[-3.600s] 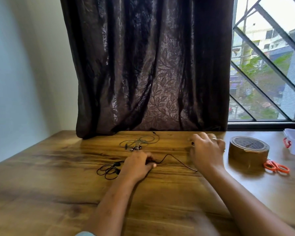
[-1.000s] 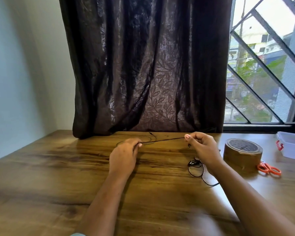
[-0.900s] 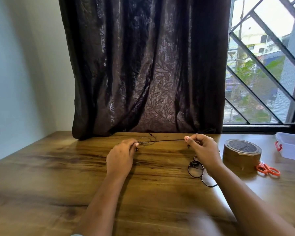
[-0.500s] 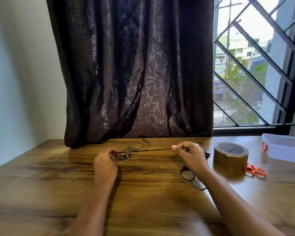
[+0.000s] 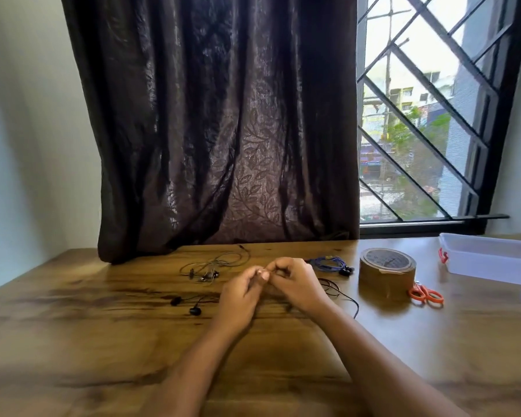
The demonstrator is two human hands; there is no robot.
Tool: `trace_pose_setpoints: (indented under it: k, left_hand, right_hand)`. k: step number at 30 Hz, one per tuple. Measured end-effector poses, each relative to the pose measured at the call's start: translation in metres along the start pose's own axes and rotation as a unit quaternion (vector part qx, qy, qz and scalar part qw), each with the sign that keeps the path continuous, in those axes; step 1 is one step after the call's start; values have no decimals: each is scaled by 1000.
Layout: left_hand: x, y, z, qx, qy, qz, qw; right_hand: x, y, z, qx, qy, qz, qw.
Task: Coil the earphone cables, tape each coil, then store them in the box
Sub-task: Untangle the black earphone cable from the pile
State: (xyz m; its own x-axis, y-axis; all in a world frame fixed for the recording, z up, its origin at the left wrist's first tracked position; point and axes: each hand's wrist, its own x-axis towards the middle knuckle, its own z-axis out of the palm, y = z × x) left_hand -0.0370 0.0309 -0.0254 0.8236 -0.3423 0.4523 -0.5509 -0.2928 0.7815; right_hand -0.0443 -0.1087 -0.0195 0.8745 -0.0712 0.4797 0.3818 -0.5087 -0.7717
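At the left of the wooden table [image 5: 103, 341], two black earbuds [image 5: 195, 310] lie flat, their thin leads running right toward the left hand [image 5: 241, 294]. Beyond them, nearer the dark curtain [image 5: 223, 130], a loose tangle of grey earphones [image 5: 214, 266] lies apart from both hands.

The left hand's fingers are curled inward, thumb and forefinger tips pressed together at the point where they meet the right hand [image 5: 295, 284]. The right hand's fingers are curled too, closed into a tight pinch against the left fingertips. The black earphone cable [image 5: 333, 288] enters this joint grip from both sides. The strand between the fingertips is hidden by the knuckles. To the right of the right wrist the cable comes out in slack loops on the table, and one length trails toward the near edge.

Just behind the right hand, a bundled blue earphone set [image 5: 328, 263] lies untouched. Further right stands a brown tape roll [image 5: 387, 270], with orange-handled scissors [image 5: 426, 294] just beside it. A clear plastic box [image 5: 487, 257] sits at the far right under the window [image 5: 418, 115], well apart from the hands.
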Motion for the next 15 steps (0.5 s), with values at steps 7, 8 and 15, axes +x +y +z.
trace_pose_setpoints:
  k: [7, 8, 15]
  left_hand:
    - [11, -22, -53, 135, 206, -30, 969]
    - [11, -26, -58, 154, 214, -31, 964]
    - [8, -39, -74, 316, 225, -79, 918]
  right_hand:
    - [0, 12, -20, -6, 12, 34, 999]
    - [1, 14, -22, -11, 13, 37, 999]
    - [3, 19, -31, 5, 68, 32, 997]
